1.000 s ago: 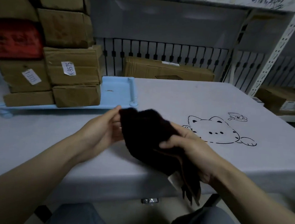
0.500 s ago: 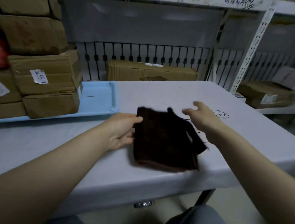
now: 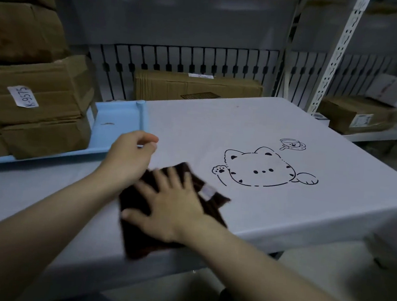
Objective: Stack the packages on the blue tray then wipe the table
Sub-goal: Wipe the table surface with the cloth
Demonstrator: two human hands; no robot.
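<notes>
A dark brown cloth [image 3: 138, 238] lies flat on the white table [image 3: 218, 128] near its front edge. My right hand [image 3: 171, 205] presses down on the cloth with fingers spread. My left hand [image 3: 130, 159] hovers just behind the cloth, fingers loosely curled, holding nothing. Brown cardboard packages [image 3: 42, 104] are stacked several high on the blue tray [image 3: 116, 120] at the left.
A cat drawing [image 3: 260, 169] is printed on the table to the right of the cloth. Behind the table lies a flat cardboard box [image 3: 197, 88]. A metal shelf post [image 3: 338, 49] and shelved boxes [image 3: 359, 115] stand at the right.
The cloth went from being held in both hands to lying on the table. My right hand came down flat on it, and my left hand let go and lifted away.
</notes>
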